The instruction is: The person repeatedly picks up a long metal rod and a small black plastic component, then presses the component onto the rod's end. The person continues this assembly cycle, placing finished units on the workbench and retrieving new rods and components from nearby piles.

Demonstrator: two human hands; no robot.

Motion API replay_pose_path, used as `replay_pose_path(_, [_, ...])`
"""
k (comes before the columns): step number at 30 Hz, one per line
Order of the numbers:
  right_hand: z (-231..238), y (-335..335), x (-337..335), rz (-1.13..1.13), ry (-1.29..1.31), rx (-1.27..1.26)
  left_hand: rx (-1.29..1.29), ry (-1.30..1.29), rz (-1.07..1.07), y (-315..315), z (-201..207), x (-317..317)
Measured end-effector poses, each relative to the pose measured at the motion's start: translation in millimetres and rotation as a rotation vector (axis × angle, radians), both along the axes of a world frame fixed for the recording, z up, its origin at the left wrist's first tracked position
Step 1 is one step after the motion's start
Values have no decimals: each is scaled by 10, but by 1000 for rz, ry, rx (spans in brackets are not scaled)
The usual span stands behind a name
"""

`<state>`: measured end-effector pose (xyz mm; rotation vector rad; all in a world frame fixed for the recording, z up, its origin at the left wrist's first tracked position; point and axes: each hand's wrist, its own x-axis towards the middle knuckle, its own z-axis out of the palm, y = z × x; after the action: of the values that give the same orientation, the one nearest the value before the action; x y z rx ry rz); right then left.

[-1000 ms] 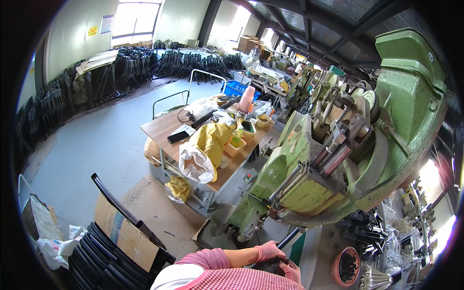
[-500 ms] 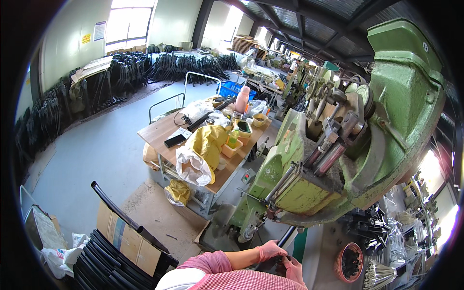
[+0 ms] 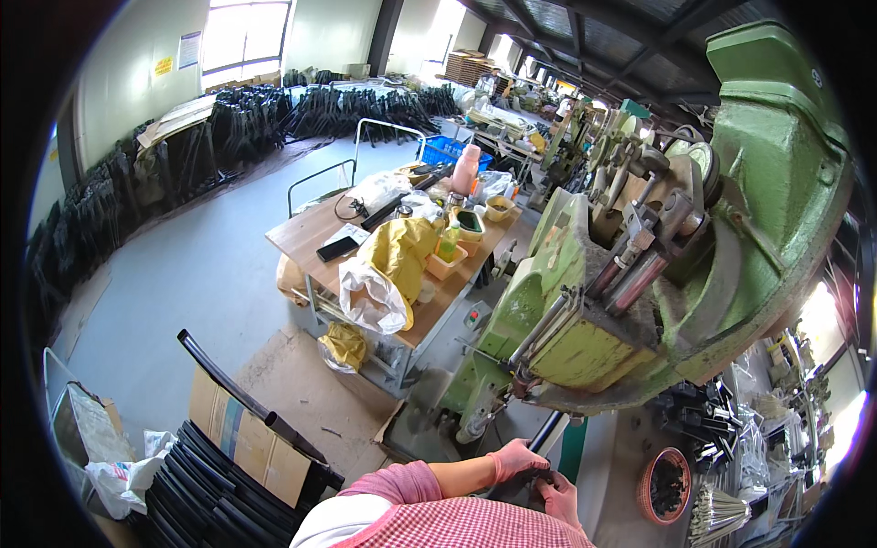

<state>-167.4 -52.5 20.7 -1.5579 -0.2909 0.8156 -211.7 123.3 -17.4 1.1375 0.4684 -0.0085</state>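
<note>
The person's left hand [image 3: 516, 458], in a pink glove, is curled firmly around a black tube [image 3: 546, 433], with no gap showing between fingers and tube. The right hand [image 3: 558, 499] is bent in close beside it, fingertips at the dark piece just below; from here I cannot tell how tightly they close on it. The tube slants up from the hands, its upper end reaching to the underside of the big green machine [image 3: 585, 358], though I can't make out whether the two touch. Behind the hands is a red-and-white checked apron [image 3: 466, 527]. Over to the right, on the floor, a reddish basket [image 3: 645, 491] holds dark pieces, near a bundle of pale rods [image 3: 716, 517]. On the left, curved black tubes [image 3: 212, 484] lie piled against a cardboard sheet [image 3: 265, 454], with a white bag [image 3: 121, 484] beside them. Beyond the machine's near side stands a wooden-topped table [image 3: 303, 239], bearing a yellow sack [image 3: 399, 258] with its white mouth open, a phone [image 3: 338, 247] and a pink bottle [image 3: 465, 171]; a blue crate [image 3: 442, 148] sits behind.
</note>
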Motion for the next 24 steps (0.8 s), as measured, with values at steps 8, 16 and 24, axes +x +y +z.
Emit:
replay_pose_path(8, [131,8,56,104,-190,-138,-158,-16,-26,39,0,-41])
replay_pose_path(16, [73,11,93,82,-99,-69,-161,-39,-21,72,-67,-11])
replay_pose_path(24, [61,36,45,20,15,57,-189,-80,-16,85,-134,-14])
